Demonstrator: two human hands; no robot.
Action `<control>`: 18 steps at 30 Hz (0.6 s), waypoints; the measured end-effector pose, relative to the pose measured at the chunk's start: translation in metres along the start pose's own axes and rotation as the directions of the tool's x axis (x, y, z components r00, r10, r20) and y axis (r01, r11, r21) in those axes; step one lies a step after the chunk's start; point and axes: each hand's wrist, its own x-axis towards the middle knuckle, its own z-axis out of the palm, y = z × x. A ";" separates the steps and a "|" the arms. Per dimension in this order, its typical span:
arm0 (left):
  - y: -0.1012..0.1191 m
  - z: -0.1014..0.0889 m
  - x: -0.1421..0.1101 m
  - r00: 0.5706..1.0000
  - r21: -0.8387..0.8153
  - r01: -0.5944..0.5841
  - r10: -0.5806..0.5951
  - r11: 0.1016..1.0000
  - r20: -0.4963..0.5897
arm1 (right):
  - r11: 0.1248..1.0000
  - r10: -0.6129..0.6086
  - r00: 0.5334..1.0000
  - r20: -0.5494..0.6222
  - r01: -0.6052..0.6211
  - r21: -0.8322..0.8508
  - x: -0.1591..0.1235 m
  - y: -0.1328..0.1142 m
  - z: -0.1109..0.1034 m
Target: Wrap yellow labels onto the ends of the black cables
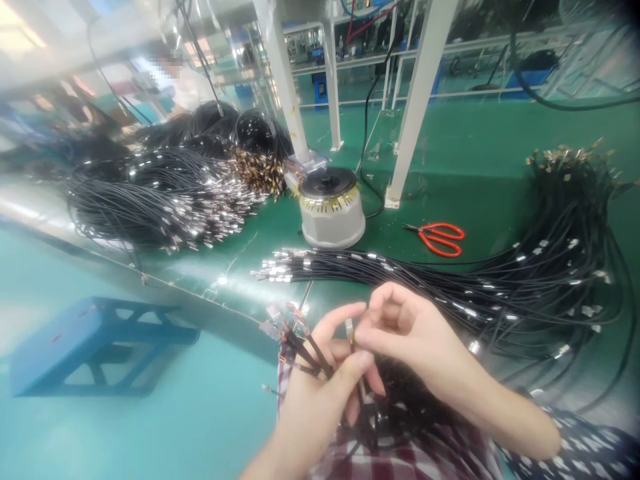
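My left hand is closed round a small bunch of thin black cables whose connector tips fan out above my fingers. My right hand pinches the metal tip of one black cable against my left thumb. Both hands are over my lap, just in front of the green table's near edge. A long bundle of black cables with silver ends lies on the table right behind my hands.
A white round machine with a black top stands mid-table, red-handled scissors to its right. Big cable heaps lie at the left and right. White frame posts rise behind. A blue stool stands on the floor at left.
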 end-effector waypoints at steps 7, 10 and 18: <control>0.001 0.001 0.000 1.000 0.005 0.003 -0.003 1.000 0.010 | 1.000 -0.011 1.000 0.005 0.011 -0.009 0.000 0.001 0.000; -0.001 0.000 0.000 1.000 -0.006 0.002 -0.002 1.000 0.021 | 1.000 -0.006 1.000 0.002 0.006 -0.005 -0.001 0.000 0.001; -0.004 -0.001 0.000 0.999 -0.025 0.001 0.000 1.000 0.038 | 0.995 -0.020 0.999 0.025 0.018 0.096 0.000 0.009 0.004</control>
